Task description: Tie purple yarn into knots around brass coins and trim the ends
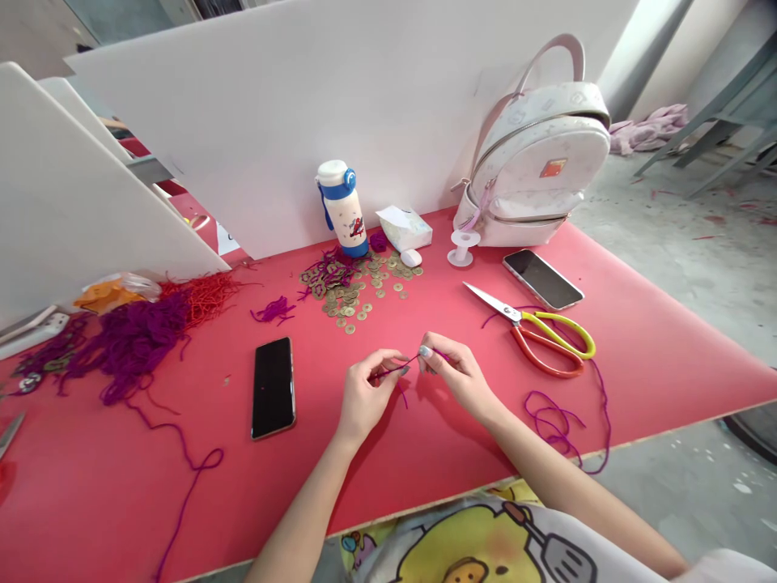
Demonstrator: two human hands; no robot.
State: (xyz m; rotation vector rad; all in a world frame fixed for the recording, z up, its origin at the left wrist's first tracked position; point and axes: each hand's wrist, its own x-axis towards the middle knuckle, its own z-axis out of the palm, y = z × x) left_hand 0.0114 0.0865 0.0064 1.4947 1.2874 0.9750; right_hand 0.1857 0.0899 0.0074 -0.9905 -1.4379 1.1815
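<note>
Over the front middle of the red table, my left hand (375, 387) pinches a thin purple cord (413, 359) between thumb and fingers. A short end of it hangs below those fingers. My right hand (452, 368), thumb pressed against the fingertips, grips the same cord a little to the right, so a small stretch shows between the hands. Just beyond them lies a scatter of brass-coloured coins with holes (343, 300), with purple cord tangled among them. To the right rest scissors (534, 328) with one yellow and one red handle, blades partly apart.
A dark-screened phone (273, 389) lies left of my hands, another phone (542, 278) at the right. Behind stand a bottle (343, 209), a white spool (463, 248), a tissue pack (406, 231) and a backpack (534, 162). Purple yarn (139, 340) and red threads (203, 295) are heaped at left.
</note>
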